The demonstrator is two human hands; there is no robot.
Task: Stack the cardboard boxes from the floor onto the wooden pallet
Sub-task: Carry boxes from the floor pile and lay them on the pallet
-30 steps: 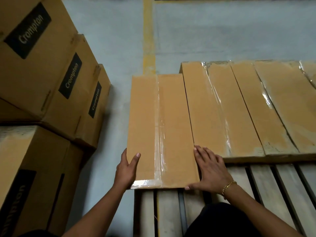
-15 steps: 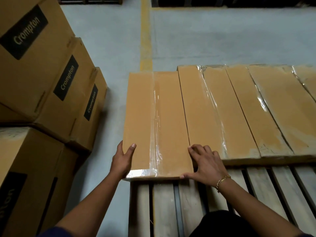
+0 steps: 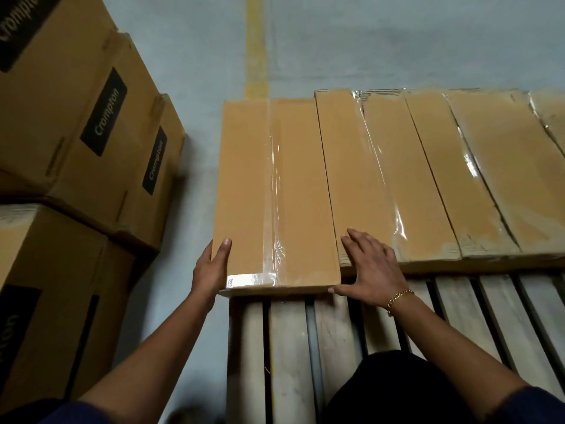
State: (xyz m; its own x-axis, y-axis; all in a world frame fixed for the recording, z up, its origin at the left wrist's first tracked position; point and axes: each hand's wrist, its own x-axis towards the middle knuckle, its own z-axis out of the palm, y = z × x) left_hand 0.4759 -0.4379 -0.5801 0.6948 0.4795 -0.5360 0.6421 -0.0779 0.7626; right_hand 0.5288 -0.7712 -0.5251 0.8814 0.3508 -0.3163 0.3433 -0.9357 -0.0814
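Holding box [image 3: 244, 179] | hands: left [image 3: 210, 269] fingers hidden, right [image 3: 373, 267] flat | pallet [image 3: 290, 347] cropped

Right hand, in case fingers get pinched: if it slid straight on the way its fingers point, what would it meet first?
The right hand lies flat on the neighbouring box, fingers pointing forward-left; it would first meet the right edge of the taped box. Whether it bumps or rides over is unclear.

my left hand [image 3: 211, 270] grips the near left corner of the flat box [image 3: 293, 194], thumb on top. my right hand [image 3: 374, 270] lies spread, fingers [image 3: 362, 244] on the neighbouring box [image 3: 382, 179], thumb against the flat box's near edge. pallet slats [image 3: 290, 347] run below my wrists; crompton cartons [image 3: 91, 117] are stacked left of my left hand.
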